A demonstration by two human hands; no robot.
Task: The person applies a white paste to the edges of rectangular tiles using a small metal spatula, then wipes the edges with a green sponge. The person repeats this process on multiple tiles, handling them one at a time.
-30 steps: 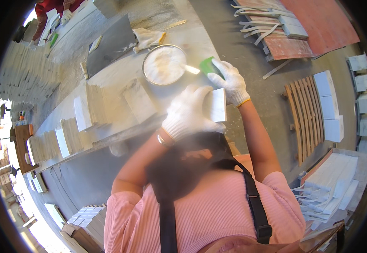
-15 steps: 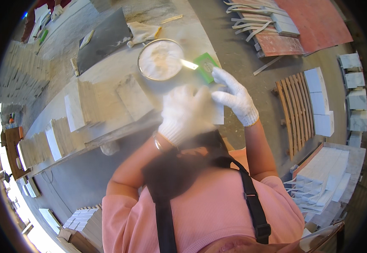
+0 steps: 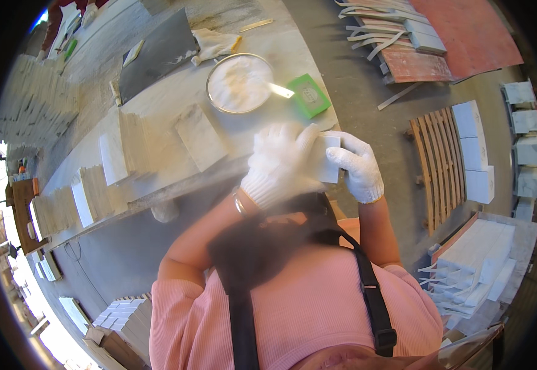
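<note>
A small white tile (image 3: 331, 161) is held upright in front of my chest, partly covered by both hands. My left hand (image 3: 279, 161), in a white knitted glove, closes on its left side; haze blurs the fingers. My right hand (image 3: 359, 166), also gloved, pinches the right edge, thumb on the near face and fingers curled over the top. Beyond them on the table is a round metal-rimmed bowl (image 3: 239, 85) of white powder with a white-handled tool (image 3: 282, 90) leaning over its rim. A green block (image 3: 309, 95) lies to the bowl's right.
A flat stone tile (image 3: 200, 135) and rows of stacked tiles (image 3: 120, 148) occupy the table at left. Farther back lie a dark sheet (image 3: 160, 58) and a loose glove (image 3: 217, 45). To the right, a wooden pallet (image 3: 442, 166) with white blocks stands on the floor.
My right hand has come down from beside the green block and taken the tile's right edge; its fingers were apart before. More of the tile now shows. The whole view has shifted slightly.
</note>
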